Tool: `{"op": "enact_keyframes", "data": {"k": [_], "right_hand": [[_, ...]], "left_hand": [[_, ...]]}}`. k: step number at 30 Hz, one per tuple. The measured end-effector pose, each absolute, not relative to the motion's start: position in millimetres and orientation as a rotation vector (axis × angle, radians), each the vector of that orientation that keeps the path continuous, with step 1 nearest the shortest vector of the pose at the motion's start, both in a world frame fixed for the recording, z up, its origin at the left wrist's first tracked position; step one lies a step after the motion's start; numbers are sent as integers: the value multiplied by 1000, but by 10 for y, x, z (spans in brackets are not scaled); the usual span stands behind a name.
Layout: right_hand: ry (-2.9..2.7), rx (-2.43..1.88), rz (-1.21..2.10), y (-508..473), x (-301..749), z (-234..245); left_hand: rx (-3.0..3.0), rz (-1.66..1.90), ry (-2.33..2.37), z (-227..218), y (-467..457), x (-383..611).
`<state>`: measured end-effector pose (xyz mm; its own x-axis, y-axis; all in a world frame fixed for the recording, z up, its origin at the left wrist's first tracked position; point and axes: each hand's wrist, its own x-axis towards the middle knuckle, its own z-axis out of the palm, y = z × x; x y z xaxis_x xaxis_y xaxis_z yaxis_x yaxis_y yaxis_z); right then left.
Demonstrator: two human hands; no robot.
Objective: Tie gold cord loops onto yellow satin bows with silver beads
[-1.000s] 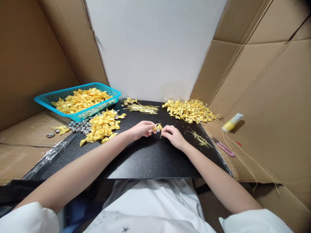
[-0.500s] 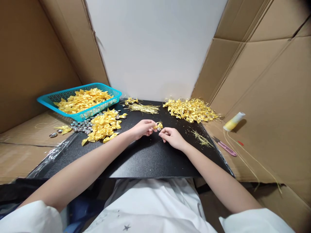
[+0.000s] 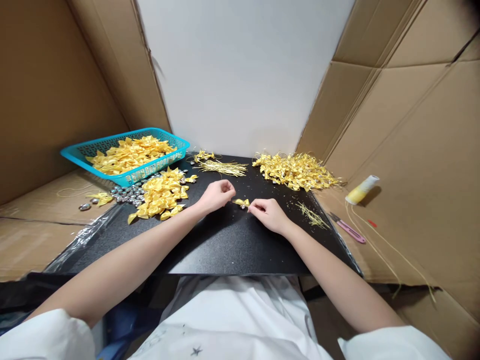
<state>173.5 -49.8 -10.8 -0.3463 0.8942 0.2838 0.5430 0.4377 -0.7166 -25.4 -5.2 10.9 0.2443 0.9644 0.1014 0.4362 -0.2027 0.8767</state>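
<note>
Between my two hands, over the black tabletop, is a small yellow ribbon bow [image 3: 242, 202] with a shiny silver bell at its underside. My left hand [image 3: 218, 195] is closed in a pinch just left of the bow and a little apart from it. A thin cord seems to run from the bow toward those fingers, though its end is hidden. My right hand [image 3: 269, 215] is closed too, thumb and fingertips pinched at the bow's right end. Whether they grip ribbon or cord is too small to tell.
A turquoise basket [image 3: 125, 178] of yellow bows stands at the left. By it lie loose bows [image 3: 159, 192] and silver bells [image 3: 129, 194]. Cut cords [image 3: 223, 167] lie at the back, a heap of belled bows [image 3: 298, 171] back right. Pink-handled snips [image 3: 350, 230] and a cord spool [image 3: 362, 190] sit right.
My left hand has let go of the bow and drawn up and to the left. The bow now lies more level beside my right fingertips, which have barely moved.
</note>
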Motion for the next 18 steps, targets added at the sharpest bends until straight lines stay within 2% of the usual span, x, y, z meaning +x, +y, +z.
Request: {"op": "enact_keyframes", "data": {"k": [2,7,18], "right_hand": [[-2016,-1218,685,-495,1725,-114],[-2006,-1224,660,-480,1732,-133],[-1966,-1167,681,-481,1765,-95]], "left_hand": [[1993,1060,1165,164,-91,-288],[2520,765,733,187,-121,-309],[2448,763,858,18,-139,-117]]}}
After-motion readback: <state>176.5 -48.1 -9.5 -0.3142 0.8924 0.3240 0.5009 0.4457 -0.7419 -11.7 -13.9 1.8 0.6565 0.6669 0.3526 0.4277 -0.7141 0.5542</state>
